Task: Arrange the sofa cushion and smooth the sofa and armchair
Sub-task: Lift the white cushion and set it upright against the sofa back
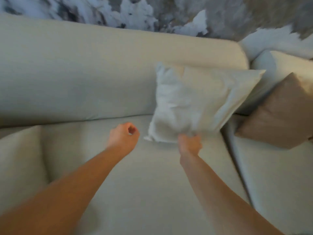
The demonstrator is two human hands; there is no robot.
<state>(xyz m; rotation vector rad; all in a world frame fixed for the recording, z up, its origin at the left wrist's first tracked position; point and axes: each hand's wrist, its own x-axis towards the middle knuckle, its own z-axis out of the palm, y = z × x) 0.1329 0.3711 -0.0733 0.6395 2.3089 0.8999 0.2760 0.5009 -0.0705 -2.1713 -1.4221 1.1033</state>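
A white square cushion (194, 100) leans against the backrest of a cream sofa (76, 78), its lower edge resting on the seat. My right hand (190, 144) grips the cushion's bottom edge, and the fabric bunches at my fingers. My left hand (124, 135) hovers over the seat just left of the cushion's lower corner, curled into a loose fist with nothing in it. The frame is blurred by motion.
A brown cushion (281, 114) leans on the neighbouring cream seat (274, 175) at the right. A seam separates the two seats. A grey and white patterned wall (152, 12) runs behind the sofa. The sofa's armrest (18, 160) bulges at the left.
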